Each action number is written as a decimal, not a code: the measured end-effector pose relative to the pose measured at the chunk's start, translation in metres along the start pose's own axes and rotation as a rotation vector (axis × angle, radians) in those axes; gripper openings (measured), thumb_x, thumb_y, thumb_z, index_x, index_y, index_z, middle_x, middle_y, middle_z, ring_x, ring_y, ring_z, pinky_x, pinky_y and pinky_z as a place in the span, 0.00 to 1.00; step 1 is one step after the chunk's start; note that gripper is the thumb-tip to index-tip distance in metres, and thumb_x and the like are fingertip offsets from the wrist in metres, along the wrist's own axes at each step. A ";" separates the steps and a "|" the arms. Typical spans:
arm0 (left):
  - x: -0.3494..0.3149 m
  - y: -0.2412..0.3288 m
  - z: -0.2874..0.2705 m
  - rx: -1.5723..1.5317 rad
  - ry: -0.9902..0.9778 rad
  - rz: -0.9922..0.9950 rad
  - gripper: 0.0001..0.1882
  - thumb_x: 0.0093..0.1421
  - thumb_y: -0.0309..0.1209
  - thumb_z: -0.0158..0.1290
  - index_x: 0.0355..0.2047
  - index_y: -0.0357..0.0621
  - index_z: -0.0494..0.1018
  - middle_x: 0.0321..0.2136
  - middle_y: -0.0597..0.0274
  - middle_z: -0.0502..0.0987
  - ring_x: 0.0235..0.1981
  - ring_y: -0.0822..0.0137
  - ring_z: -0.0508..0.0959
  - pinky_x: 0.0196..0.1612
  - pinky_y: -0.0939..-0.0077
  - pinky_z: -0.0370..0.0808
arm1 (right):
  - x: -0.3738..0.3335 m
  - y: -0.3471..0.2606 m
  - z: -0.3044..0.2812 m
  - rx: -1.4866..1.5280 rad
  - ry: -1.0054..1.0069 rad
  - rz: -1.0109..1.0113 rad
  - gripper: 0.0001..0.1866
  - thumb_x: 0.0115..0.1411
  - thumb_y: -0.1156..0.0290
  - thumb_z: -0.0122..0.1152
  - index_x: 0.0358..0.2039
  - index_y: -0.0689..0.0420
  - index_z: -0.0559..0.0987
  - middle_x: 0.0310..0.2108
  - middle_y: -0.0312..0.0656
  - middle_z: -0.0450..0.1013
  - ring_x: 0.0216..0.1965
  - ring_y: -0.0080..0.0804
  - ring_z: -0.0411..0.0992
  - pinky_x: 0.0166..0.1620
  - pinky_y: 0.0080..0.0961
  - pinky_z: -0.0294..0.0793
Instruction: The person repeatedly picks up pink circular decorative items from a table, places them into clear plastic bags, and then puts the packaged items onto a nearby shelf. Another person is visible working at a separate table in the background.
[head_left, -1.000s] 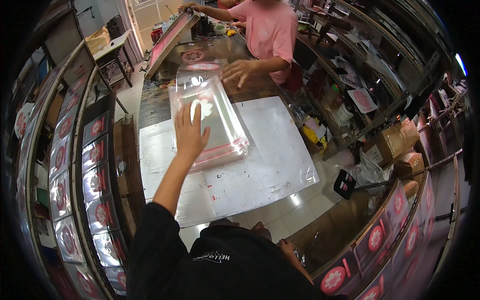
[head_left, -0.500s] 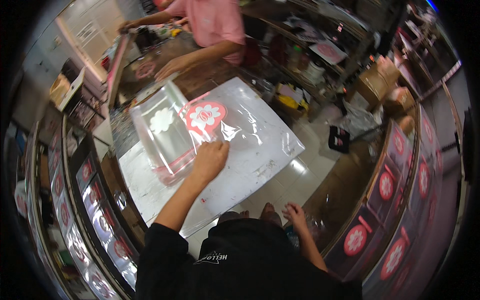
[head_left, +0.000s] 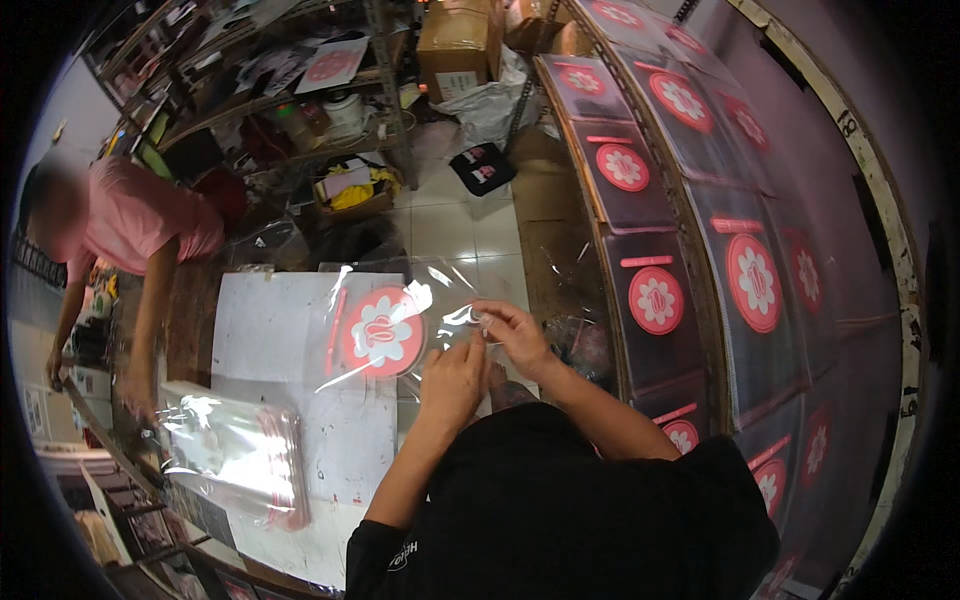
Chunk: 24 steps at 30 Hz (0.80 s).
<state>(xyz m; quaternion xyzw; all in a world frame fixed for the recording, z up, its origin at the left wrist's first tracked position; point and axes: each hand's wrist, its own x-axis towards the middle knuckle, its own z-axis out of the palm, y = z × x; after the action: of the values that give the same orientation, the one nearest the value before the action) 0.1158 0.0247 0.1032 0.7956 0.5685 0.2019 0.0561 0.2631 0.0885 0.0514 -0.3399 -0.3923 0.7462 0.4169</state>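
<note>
beside hands: bag stack, white sheet, co-worker's arm.

The clear bag is thin glossy plastic film, crinkled and glinting, over a matt red paper disc. Left of it, a glossy stack of plastic bags lies on a smooth white sheet, paper-like.
</note>
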 end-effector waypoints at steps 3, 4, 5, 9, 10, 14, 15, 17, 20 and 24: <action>0.022 0.013 -0.006 -0.184 0.012 0.056 0.23 0.56 0.37 0.60 0.50 0.39 0.73 0.28 0.55 0.74 0.30 0.56 0.76 0.34 0.63 0.70 | 0.013 -0.022 -0.059 -0.159 0.103 -0.014 0.15 0.67 0.74 0.52 0.53 0.62 0.74 0.53 0.43 0.72 0.49 0.34 0.75 0.50 0.28 0.75; 0.025 0.014 -0.015 -0.228 0.013 0.010 0.23 0.55 0.35 0.61 0.50 0.40 0.73 0.31 0.54 0.75 0.33 0.55 0.76 0.37 0.64 0.71 | 0.022 -0.034 -0.081 -0.227 0.114 0.002 0.15 0.66 0.77 0.51 0.53 0.62 0.74 0.52 0.43 0.72 0.47 0.35 0.77 0.49 0.27 0.76; 0.027 0.007 -0.015 -0.237 0.057 -0.012 0.22 0.55 0.34 0.61 0.49 0.39 0.73 0.31 0.54 0.75 0.33 0.55 0.76 0.37 0.64 0.71 | 0.028 -0.048 -0.104 -0.280 0.133 0.007 0.16 0.63 0.80 0.49 0.52 0.62 0.74 0.51 0.43 0.73 0.48 0.35 0.77 0.48 0.26 0.76; 0.006 -0.044 -0.017 -0.280 0.195 -0.219 0.19 0.55 0.25 0.60 0.48 0.36 0.73 0.32 0.52 0.75 0.30 0.57 0.76 0.35 0.65 0.73 | 0.068 -0.110 -0.153 -0.395 0.261 0.020 0.29 0.55 0.85 0.44 0.60 0.60 0.67 0.56 0.47 0.68 0.46 0.38 0.78 0.42 0.23 0.77; 0.001 -0.055 -0.019 -0.301 0.216 -0.328 0.17 0.56 0.25 0.58 0.46 0.35 0.74 0.32 0.52 0.75 0.31 0.55 0.76 0.36 0.64 0.73 | 0.078 -0.123 -0.162 -0.509 0.268 -0.022 0.34 0.54 0.86 0.45 0.65 0.58 0.62 0.60 0.50 0.64 0.46 0.39 0.78 0.42 0.24 0.77; -0.039 -0.091 -0.012 -0.243 0.257 -0.639 0.14 0.59 0.23 0.55 0.46 0.33 0.73 0.33 0.51 0.75 0.32 0.57 0.75 0.38 0.65 0.72 | 0.134 -0.151 -0.216 -0.670 0.322 -0.026 0.41 0.52 0.88 0.47 0.69 0.56 0.57 0.66 0.48 0.57 0.39 0.29 0.78 0.40 0.23 0.76; -0.051 -0.098 -0.008 -0.208 0.257 -0.673 0.14 0.59 0.23 0.54 0.46 0.32 0.73 0.33 0.51 0.75 0.32 0.57 0.74 0.38 0.65 0.72 | 0.144 -0.161 -0.219 -0.726 0.357 -0.030 0.41 0.53 0.88 0.47 0.69 0.55 0.56 0.67 0.45 0.57 0.36 0.26 0.77 0.38 0.21 0.75; -0.071 -0.098 0.003 -0.170 0.261 -0.749 0.14 0.60 0.22 0.53 0.47 0.32 0.73 0.33 0.51 0.74 0.33 0.57 0.74 0.39 0.66 0.72 | 0.168 -0.167 -0.235 -0.756 0.397 -0.129 0.41 0.53 0.87 0.49 0.69 0.54 0.56 0.66 0.44 0.58 0.36 0.24 0.76 0.38 0.20 0.75; -0.084 -0.089 0.017 -0.181 0.287 -0.857 0.14 0.61 0.23 0.52 0.47 0.31 0.72 0.34 0.51 0.73 0.34 0.57 0.73 0.39 0.66 0.71 | 0.191 -0.172 -0.299 -0.736 0.468 -0.357 0.40 0.52 0.85 0.51 0.68 0.57 0.59 0.61 0.47 0.65 0.44 0.24 0.74 0.44 0.22 0.75; -0.076 -0.087 0.040 -0.081 0.374 -0.879 0.12 0.62 0.26 0.52 0.43 0.31 0.72 0.33 0.53 0.71 0.33 0.60 0.71 0.36 0.70 0.70 | 0.166 -0.184 -0.346 -0.604 0.490 -0.416 0.33 0.58 0.83 0.49 0.66 0.54 0.63 0.57 0.40 0.69 0.49 0.25 0.71 0.52 0.23 0.70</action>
<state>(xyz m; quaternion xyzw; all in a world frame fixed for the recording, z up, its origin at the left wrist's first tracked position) 0.0336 -0.0099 0.0196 0.4269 0.8431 0.3205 0.0641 0.5471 0.4037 0.0224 -0.5271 -0.5427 0.3955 0.5208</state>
